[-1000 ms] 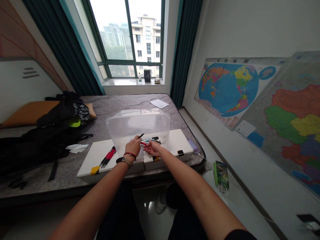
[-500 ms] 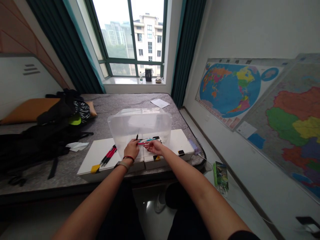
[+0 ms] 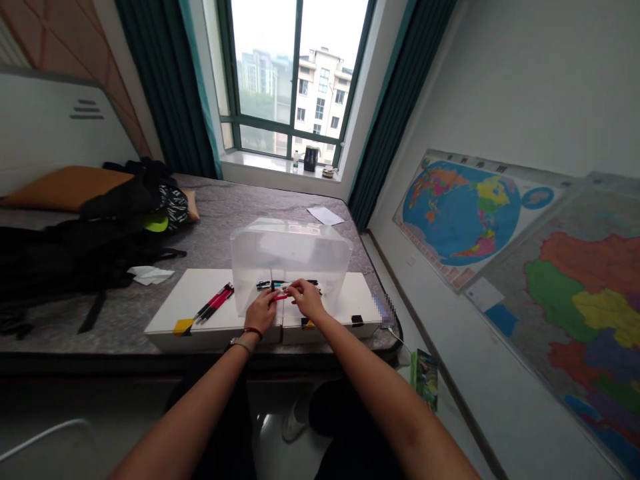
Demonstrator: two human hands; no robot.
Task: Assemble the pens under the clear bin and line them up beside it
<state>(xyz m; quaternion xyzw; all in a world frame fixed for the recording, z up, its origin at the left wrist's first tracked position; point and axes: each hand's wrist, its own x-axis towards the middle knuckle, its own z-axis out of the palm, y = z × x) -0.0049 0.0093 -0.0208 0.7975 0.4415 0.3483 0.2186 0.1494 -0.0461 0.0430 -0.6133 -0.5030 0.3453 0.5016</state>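
Observation:
Side by side at the mouth of a clear plastic bin, both my hands work over pens. My left hand is closed on a red pen that points toward the right hand. A thin dark pen-like stick rises upright from its fingertips. My right hand has its fingers pinched at the far end of the red pen; exactly what they grip is too small to make out. Behind the fingers lie several dark and blue pens. Left of the bin, several red-and-black pens lie together on a white box.
Another white box continues to the right, with yellow and black tape on the front edges. The boxes rest on a grey mattress. Black bags and a white paper lie left; a sheet lies behind the bin.
My right hand has turned from palm up to palm down, its fingers now pinched near the left hand. Blue and dark pens now lie behind the fingers. The view has tilted.

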